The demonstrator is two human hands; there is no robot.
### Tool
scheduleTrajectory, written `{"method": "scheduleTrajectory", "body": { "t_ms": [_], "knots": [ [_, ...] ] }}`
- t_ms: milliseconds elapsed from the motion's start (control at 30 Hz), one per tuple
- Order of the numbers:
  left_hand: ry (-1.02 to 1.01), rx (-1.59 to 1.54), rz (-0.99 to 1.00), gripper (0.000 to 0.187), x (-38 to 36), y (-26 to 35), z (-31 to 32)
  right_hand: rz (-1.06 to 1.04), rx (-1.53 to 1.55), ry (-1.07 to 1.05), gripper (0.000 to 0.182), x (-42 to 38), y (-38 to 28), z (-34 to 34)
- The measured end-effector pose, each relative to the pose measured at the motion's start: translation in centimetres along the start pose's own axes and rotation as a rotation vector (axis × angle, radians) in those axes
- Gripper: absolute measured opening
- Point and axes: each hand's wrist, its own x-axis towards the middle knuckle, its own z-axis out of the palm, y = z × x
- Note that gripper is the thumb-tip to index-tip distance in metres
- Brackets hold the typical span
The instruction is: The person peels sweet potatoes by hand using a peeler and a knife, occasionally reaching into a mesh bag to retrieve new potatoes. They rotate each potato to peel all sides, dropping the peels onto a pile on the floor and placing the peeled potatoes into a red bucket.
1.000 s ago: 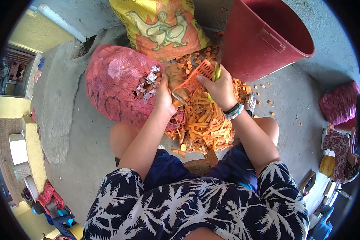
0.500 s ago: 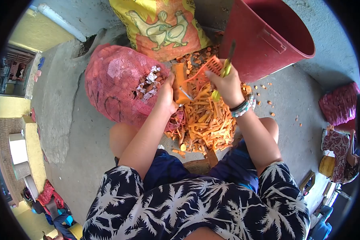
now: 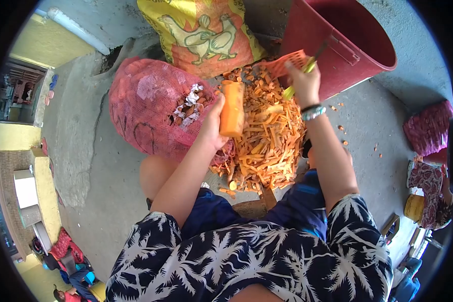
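Observation:
My left hand (image 3: 212, 126) holds a peeled orange carrot (image 3: 232, 109) upright above a heap of carrot peelings (image 3: 264, 146) on the concrete floor. My right hand (image 3: 303, 80) is raised further away, close to the red bucket (image 3: 347, 43). It grips an orange plastic peeler (image 3: 287, 63) together with a yellow-handled knife (image 3: 302, 70). A bead bracelet sits on my right wrist. The peeler is clear of the carrot.
A pink mesh sack (image 3: 151, 108) of carrots lies open at my left. A yellow and orange printed feed sack (image 3: 201, 32) stands behind the heap. Another pink mesh bag (image 3: 428, 131) lies at the far right. My knees flank the peelings.
My right hand has swept the peeler and knife up and away from the carrot toward the bucket. My left hand has turned the carrot upright and lifted it slightly.

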Motion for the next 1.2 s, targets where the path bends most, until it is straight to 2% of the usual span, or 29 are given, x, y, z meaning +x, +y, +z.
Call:
{"method": "scheduleTrajectory", "body": {
  "t_ms": [33, 100, 133, 233, 400, 433, 467, 500, 533, 567, 600, 667, 700, 733, 800, 900, 933, 967, 1000, 1033, 1067, 1100, 1133, 1200],
  "knots": [
    [0.033, 0.033, 0.028, 0.045, 1.4, -0.1, -1.3, 0.021, 0.062, -0.138, 0.026, -1.9, -0.6, 0.5],
    [0.049, -0.009, 0.033, 0.043, 2.7, -0.4, -2.1, 0.157, 0.016, -0.272, 0.04, -5.4, -1.8, 1.1],
    [0.073, -0.043, 0.036, 0.041, 2.7, -0.4, -1.7, 0.097, 0.054, -0.28, 0.044, -6.7, -2.1, 1.5],
    [0.095, -0.042, 0.063, 0.04, 2.7, -0.8, -1.0, 0.112, 0.031, -0.312, 0.043, -7.7, -2.2, 1.7],
    [0.083, 0.036, 0.112, 0.041, 1.6, -1.7, -0.2, -0.172, -0.234, -0.329, 0.041, -5.8, -1.8, 2.0],
    [0.046, 0.124, 0.021, 0.043, 1.2, -1.8, -0.4, -0.113, -0.254, -0.338, 0.04, -4.0, -1.3, 1.7],
    [0.009, 0.214, -0.071, 0.045, 0.9, -1.9, -0.6, -0.397, -0.266, -0.181, 0.035, -1.8, -0.5, 1.4],
    [0.045, 0.197, -0.065, 0.05, 0.9, -2.4, -0.8, -0.375, -0.235, -0.064, 0.029, -0.1, -0.9, 0.9],
    [0.049, 0.201, -0.066, 0.05, 0.5, -2.2, -0.8, -0.499, -0.428, 0.113, 0.024, 1.5, -0.6, 0.1],
    [-0.035, 0.135, -0.108, 0.051, 0.1, -1.6, -0.8, -0.465, -0.392, 0.221, 0.025, 2.3, -0.1, -0.6],
    [-0.119, 0.068, -0.149, 0.051, -0.2, -1.0, -0.7, -0.227, -0.222, 0.244, 0.027, 2.8, 0.0, -0.6],
    [-0.077, -0.011, -0.128, 0.049, 0.7, -0.5, -0.3, -0.091, -0.008, 0.101, 0.03, 1.6, 1.4, -0.8],
    [0.007, -0.005, -0.053, 0.049, 1.7, -0.5, -0.8, -0.01, 0.041, -0.051, 0.03, -1.0, -0.2, -0.3],
    [0.091, 0.0, 0.021, 0.049, 2.4, -0.5, -1.1, 0.121, -0.015, -0.106, 0.035, -3.3, -1.4, 0.6],
    [0.06, -0.005, 0.029, 0.046, 2.9, -0.4, -1.0, 0.096, 0.097, -0.22, 0.05, -6.8, -1.7, 1.5],
    [0.146, -0.026, 0.056, 0.041, 3.9, -1.4, -0.9, -0.009, -0.029, -0.285, 0.049, -7.3, -0.3, 1.6],
    [0.144, -0.026, 0.053, 0.041, 3.7, -1.5, -1.1, -0.122, -0.098, -0.291, 0.046, -6.5, 0.0, 1.6],
    [0.031, 0.069, -0.004, 0.042, 3.4, -1.5, -1.5, -0.237, -0.166, -0.296, 0.044, -5.5, 0.3, 1.5],
    [-0.081, 0.163, -0.06, 0.044, 3.0, -1.7, -1.7, -0.272, -0.101, -0.214, 0.04, -4.0, 0.5, 1.5],
    [0.014, 0.202, -0.092, 0.048, 1.0, -1.3, 0.5, -0.322, -0.253, -0.128, 0.038, -1.9, 0.3, 0.7],
    [-0.066, 0.133, -0.181, 0.051, 0.8, -1.8, 0.1, -0.266, -0.331, -0.049, 0.036, -0.4, -0.6, 0.2],
    [-0.13, 0.149, -0.199, 0.052, 0.5, -2.0, -0.5, -0.398, -0.404, 0.111, 0.031, 1.1, 0.0, -0.1],
    [-0.191, 0.165, -0.218, 0.053, 0.3, -2.0, -1.0, -0.45, -0.345, 0.181, 0.029, 4.2, 4.0, -1.1],
    [-0.156, 0.098, -0.15, 0.052, 0.0, -0.9, -0.1, -0.028, 0.007, 0.077, 0.03, 2.5, 1.0, -1.3]
  ]
}}
